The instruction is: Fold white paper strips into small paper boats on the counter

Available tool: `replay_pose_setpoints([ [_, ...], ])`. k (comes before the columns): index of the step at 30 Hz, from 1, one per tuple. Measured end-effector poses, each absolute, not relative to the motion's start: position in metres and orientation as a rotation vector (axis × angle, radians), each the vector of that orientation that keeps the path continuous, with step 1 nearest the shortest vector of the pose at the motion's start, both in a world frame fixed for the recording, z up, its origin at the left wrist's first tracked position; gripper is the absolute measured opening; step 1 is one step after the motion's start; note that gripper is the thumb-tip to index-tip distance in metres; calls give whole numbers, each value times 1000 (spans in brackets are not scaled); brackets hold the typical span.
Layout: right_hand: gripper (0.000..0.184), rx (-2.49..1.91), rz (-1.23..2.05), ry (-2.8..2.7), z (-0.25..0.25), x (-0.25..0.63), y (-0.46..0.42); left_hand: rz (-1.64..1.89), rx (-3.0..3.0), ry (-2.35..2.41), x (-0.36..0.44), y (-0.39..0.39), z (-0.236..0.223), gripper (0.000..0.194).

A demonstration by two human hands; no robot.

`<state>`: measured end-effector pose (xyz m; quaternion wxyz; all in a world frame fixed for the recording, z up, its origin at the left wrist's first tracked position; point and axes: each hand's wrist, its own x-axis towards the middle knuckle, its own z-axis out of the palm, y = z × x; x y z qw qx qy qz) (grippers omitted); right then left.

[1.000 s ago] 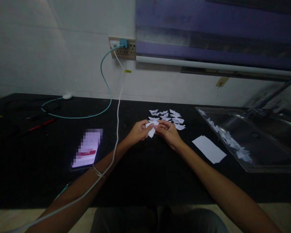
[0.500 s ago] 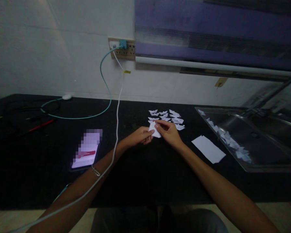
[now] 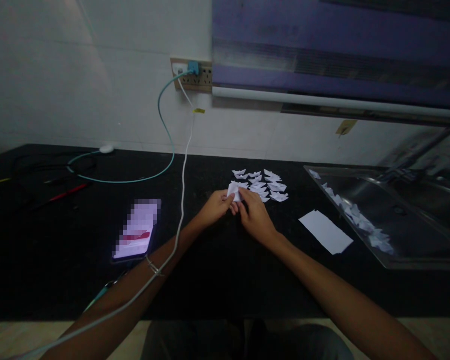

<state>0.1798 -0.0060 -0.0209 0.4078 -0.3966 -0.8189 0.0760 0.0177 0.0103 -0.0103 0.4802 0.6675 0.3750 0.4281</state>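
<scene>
Between my two hands is a small folded piece of white paper (image 3: 234,190), held just above the dark counter. My left hand (image 3: 220,204) is closed on its left side, thumb on top. At its right edge, my right hand (image 3: 253,210) pinches the same paper with thumb and fingers; some fingertips are hidden. Right behind the hands, several small white folded paper boats (image 3: 278,187) sit in loose rows, partly covered by the held paper. A flat white sheet (image 3: 326,232) lies on the counter to the right of my right hand.
A metal sink (image 3: 416,220) is at the right, with more folded papers (image 3: 363,222) along its rim. A lit phone (image 3: 137,230) lies left. A white cable (image 3: 183,185) crosses over my left forearm from the wall socket (image 3: 195,75). A teal cable (image 3: 135,181) loops behind.
Both hands have moved slightly away from me with the paper, towards the boats. My right hand's fingers have drawn back from over the paper to its right edge.
</scene>
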Motion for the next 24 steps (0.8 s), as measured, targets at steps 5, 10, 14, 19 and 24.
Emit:
replay_pose_setpoints([
  [5,41,-1001,229,-2050,-21,178,-8,1003,1597,963,15,11,-14,49],
  [10,43,-981,214,-2027,-19,174,-14,989,1606,1024,15,11,-13,50],
  [14,32,-1019,194,-1966,-14,174,-15,1023,1653,1030,16,11,-12,47],
  [19,27,-1020,245,-1933,-12,170,-17,1024,1597,992,16,12,-18,40],
  [24,36,-1016,208,-1967,-13,164,-23,1020,1346,850,14,20,-27,37],
])
